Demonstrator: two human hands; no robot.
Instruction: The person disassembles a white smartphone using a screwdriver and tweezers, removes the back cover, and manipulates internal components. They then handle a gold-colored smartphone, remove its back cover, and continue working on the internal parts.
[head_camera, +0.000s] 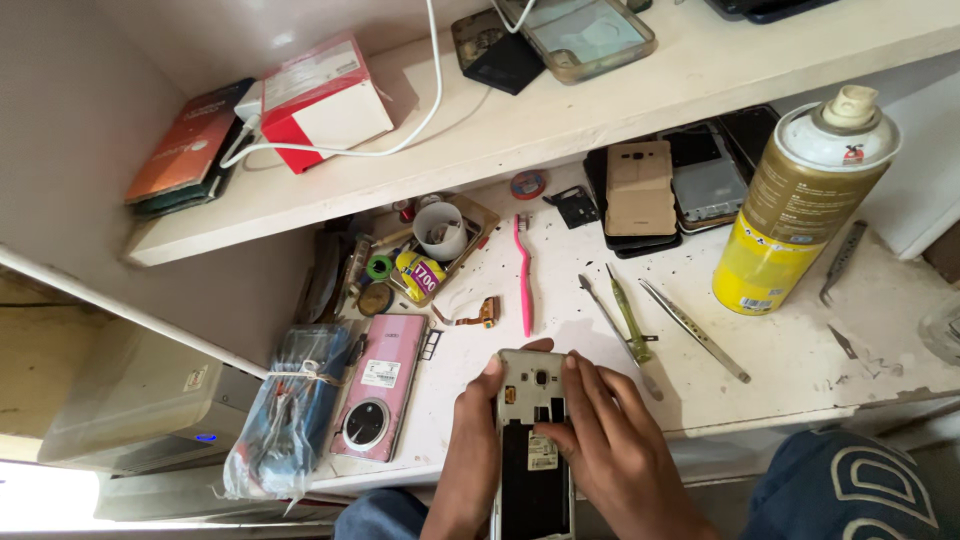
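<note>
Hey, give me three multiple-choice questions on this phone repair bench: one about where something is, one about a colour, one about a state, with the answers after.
1. Where does the spray can stand?
A. on the upper shelf
B. on the worktop, at the right
C. on the floor

2. What colour is the toothbrush?
A. pink
B. blue
C. black

3. In what state is the phone held by the left hand and right hand?
A. sealed in a box
B. screen lit
C. back cover off, insides showing

Answers: B, it stands upright beside the tweezers; A, handle and head are pink; C, the empty battery bay is exposed.
</note>
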